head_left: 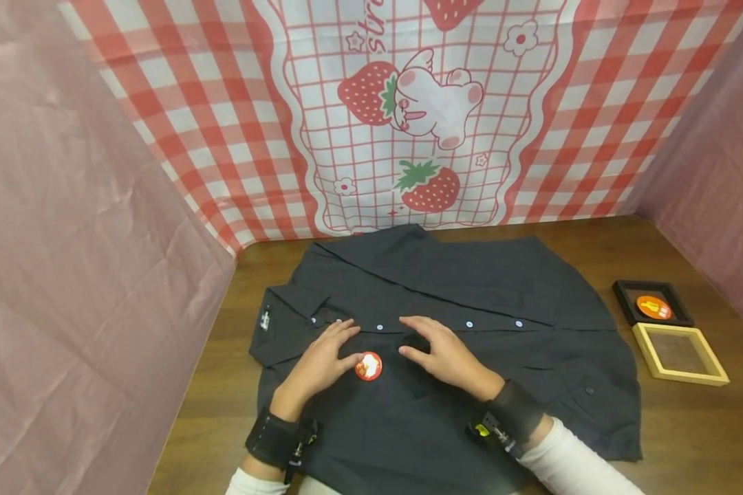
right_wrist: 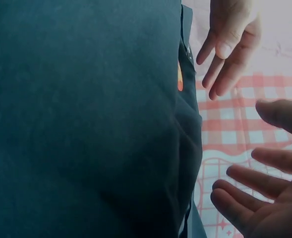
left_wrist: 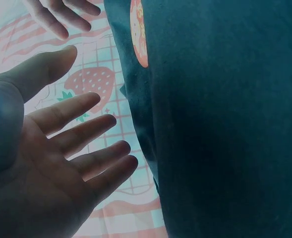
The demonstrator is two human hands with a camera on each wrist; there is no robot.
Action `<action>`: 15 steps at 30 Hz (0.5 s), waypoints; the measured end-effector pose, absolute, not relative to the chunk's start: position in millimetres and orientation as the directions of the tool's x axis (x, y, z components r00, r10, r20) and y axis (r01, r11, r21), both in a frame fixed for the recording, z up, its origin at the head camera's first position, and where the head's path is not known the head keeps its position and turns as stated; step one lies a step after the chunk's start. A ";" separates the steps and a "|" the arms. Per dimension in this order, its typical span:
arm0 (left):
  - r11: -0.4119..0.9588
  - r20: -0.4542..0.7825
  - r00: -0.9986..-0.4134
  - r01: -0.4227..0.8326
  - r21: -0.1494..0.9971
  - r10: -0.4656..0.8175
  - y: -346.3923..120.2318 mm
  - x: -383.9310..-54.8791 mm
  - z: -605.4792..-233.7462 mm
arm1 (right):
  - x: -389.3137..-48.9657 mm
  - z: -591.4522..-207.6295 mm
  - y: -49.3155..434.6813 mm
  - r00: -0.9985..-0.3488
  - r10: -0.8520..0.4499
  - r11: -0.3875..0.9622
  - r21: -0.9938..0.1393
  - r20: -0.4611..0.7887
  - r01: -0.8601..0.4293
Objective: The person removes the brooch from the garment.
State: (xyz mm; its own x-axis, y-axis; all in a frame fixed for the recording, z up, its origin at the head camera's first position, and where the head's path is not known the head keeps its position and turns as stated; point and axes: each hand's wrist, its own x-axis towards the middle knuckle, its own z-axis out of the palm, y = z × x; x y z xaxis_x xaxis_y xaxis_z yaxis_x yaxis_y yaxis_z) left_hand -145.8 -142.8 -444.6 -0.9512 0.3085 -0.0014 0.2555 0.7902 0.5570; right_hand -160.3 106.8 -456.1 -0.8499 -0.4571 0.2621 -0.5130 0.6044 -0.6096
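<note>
A dark button-up shirt (head_left: 470, 371) lies spread on the wooden table, its collar to the left and a row of pale buttons across the middle. On its chest sits a round red badge (head_left: 368, 366) with a glossy, light-reflecting face. My left hand (head_left: 322, 361) hovers over the shirt just left of the badge, fingers extended. To the right of the badge my right hand (head_left: 448, 354) is held above the cloth, its fingers spread too. Both wrist views show gaps between the hands and the shirt, and neither hand holds anything.
At the table's right stands a black square frame (head_left: 622, 302) with a round orange badge (head_left: 654, 307) in it. A pale wooden frame (head_left: 681, 375) touches its near side. A checked strawberry cloth (head_left: 223, 124) hangs behind; pink cloth (head_left: 99, 275) walls the left side.
</note>
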 end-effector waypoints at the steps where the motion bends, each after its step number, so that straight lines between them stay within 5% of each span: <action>1: 0.790 -0.001 -0.951 0.256 0.557 0.309 -142.7 -145.6 -444.6 | -159.6 -456.4 106.0 -0.847 -0.468 0.602 -0.611 0.252 -0.514; 15: 0.802 0.033 -0.954 0.270 0.533 0.300 -143.3 -142.4 -445.1 | -157.5 -458.2 96.4 -0.815 -0.531 0.581 -0.602 0.229 -0.548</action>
